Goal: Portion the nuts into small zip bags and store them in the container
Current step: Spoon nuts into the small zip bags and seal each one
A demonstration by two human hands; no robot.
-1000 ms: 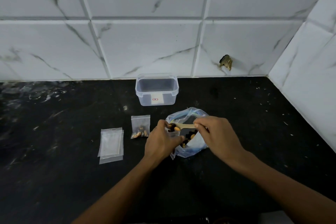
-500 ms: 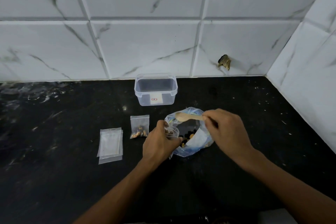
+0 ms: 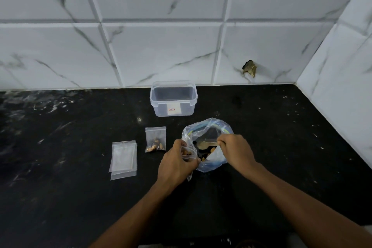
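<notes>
Left hand gripped a small zip bag; right hand held a wooden spoon inside the big nut bag.
The big bag sat open on the black counter, nuts showing inside. A filled bag lay just left, empty bags farther left, and the open container stood behind by the wall.

Both forearms bare to frame edge; hands — left, right — ungloved, no sleeves.
</notes>
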